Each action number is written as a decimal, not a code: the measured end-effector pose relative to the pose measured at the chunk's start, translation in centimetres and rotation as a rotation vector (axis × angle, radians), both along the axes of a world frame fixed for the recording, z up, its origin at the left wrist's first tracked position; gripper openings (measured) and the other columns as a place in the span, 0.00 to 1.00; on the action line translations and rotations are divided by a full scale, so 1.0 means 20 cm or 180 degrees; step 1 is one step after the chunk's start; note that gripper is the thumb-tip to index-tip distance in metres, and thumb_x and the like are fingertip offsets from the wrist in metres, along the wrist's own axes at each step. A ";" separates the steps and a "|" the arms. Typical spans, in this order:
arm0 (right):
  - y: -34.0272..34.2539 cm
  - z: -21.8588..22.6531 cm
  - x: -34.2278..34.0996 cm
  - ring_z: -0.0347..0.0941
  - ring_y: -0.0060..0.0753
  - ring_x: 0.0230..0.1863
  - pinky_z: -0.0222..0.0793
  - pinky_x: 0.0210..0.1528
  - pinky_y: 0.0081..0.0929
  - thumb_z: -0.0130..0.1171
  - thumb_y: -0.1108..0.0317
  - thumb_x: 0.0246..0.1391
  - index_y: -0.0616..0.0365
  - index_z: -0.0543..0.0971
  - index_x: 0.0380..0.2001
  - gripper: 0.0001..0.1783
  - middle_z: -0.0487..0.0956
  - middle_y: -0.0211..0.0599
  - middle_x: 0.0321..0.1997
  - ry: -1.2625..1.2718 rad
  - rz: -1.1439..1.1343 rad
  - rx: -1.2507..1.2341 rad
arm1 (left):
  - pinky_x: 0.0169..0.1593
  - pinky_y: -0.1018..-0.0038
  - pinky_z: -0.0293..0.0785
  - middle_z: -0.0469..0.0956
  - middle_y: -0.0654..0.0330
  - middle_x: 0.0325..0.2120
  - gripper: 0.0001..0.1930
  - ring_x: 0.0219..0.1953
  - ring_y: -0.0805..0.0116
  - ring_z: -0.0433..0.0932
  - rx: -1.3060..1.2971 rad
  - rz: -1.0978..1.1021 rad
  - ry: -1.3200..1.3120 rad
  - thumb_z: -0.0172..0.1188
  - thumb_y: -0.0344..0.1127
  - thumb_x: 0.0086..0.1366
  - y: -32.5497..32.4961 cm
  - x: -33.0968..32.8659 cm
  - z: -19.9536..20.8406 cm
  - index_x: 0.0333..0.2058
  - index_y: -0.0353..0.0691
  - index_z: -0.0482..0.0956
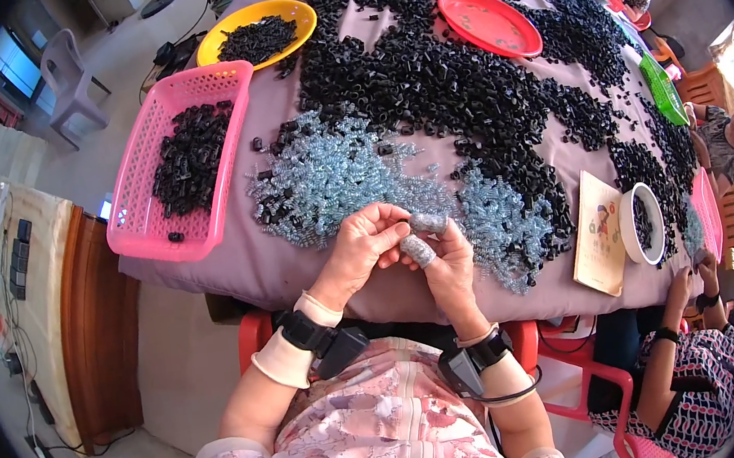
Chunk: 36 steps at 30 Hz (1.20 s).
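Two hands meet at the near edge of a cloth-covered table (299, 264) heaped with small parts.

A wide heap of black tube pieces (459, 83) and a smaller pile of pale blue springs (334, 174) lie just beyond the hands – the left hand (361, 252) has its fingers curled, tips pinched together, against the right hand (443, 261), whose taped thumb and forefinger close on something too small to make out – hidden between the fingertips.
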State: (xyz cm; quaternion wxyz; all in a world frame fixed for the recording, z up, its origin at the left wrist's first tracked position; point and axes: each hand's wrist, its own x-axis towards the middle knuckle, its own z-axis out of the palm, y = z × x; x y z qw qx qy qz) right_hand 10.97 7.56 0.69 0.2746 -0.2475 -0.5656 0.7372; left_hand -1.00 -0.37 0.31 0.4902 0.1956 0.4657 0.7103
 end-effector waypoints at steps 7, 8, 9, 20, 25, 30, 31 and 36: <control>-0.02 0.00 -0.03 0.71 0.16 0.29 0.68 0.31 0.13 0.60 0.76 0.48 0.61 0.71 0.43 0.17 0.72 0.28 0.34 0.0287 0.0259 0.0187 | 0.17 0.88 0.61 0.74 0.66 0.23 0.08 0.17 0.84 0.67 0.0045 0.0011 -0.0517 0.60 0.28 0.58 -0.01 -0.01 -0.02 0.36 0.36 0.72; -0.01 0.01 -0.04 0.70 0.16 0.30 0.68 0.32 0.13 0.61 0.75 0.47 0.61 0.71 0.44 0.18 0.70 0.27 0.36 0.0336 0.0305 0.0159 | 0.17 0.88 0.61 0.74 0.66 0.23 0.08 0.17 0.84 0.67 0.0041 0.0010 -0.0517 0.60 0.28 0.58 -0.01 -0.01 -0.01 0.36 0.36 0.72; 0.00 0.01 -0.05 0.70 0.16 0.30 0.68 0.32 0.13 0.61 0.75 0.47 0.61 0.71 0.44 0.18 0.70 0.27 0.36 0.0336 0.0303 0.0155 | 0.17 0.87 0.60 0.74 0.66 0.23 0.09 0.17 0.84 0.67 0.0031 0.0023 -0.0582 0.60 0.28 0.57 -0.01 -0.02 -0.01 0.36 0.37 0.71; 0.05 -0.05 -0.05 0.59 0.13 0.29 0.60 0.32 0.11 0.64 0.73 0.45 0.61 0.74 0.43 0.19 0.63 0.22 0.34 0.0243 0.0495 0.0631 | 0.18 0.85 0.60 0.72 0.66 0.23 0.10 0.19 0.82 0.68 0.0084 -0.0038 -0.1186 0.60 0.30 0.58 -0.01 -0.02 0.03 0.35 0.41 0.68; 0.04 -0.04 -0.05 0.58 0.13 0.29 0.59 0.32 0.11 0.64 0.73 0.45 0.61 0.74 0.43 0.19 0.63 0.22 0.34 0.0390 0.0481 0.0593 | 0.19 0.86 0.62 0.73 0.65 0.24 0.10 0.20 0.81 0.69 0.0100 -0.0183 -0.0882 0.60 0.30 0.58 -0.01 -0.03 -0.01 0.35 0.41 0.68; 0.03 0.00 -0.05 0.61 0.11 0.31 0.61 0.33 0.11 0.63 0.73 0.46 0.61 0.74 0.44 0.19 0.64 0.22 0.36 0.0469 0.0455 0.0268 | 0.19 0.87 0.61 0.75 0.63 0.25 0.11 0.21 0.81 0.70 0.0115 -0.0120 -0.0835 0.60 0.30 0.58 -0.01 -0.02 0.00 0.36 0.41 0.67; 0.04 0.00 -0.04 0.62 0.11 0.31 0.61 0.33 0.11 0.63 0.72 0.46 0.62 0.74 0.44 0.19 0.65 0.22 0.36 0.0340 0.0533 0.0247 | 0.19 0.87 0.61 0.75 0.63 0.25 0.11 0.21 0.81 0.70 0.0136 -0.0120 -0.0811 0.60 0.30 0.58 -0.01 -0.02 0.00 0.37 0.41 0.67; 0.05 -0.01 -0.03 0.63 0.10 0.31 0.63 0.30 0.11 0.63 0.70 0.47 0.62 0.73 0.44 0.20 0.66 0.21 0.34 0.0125 0.0599 0.0247 | 0.19 0.87 0.61 0.75 0.62 0.25 0.11 0.21 0.80 0.70 0.0128 -0.0149 -0.0812 0.59 0.29 0.58 -0.01 -0.02 -0.01 0.37 0.41 0.67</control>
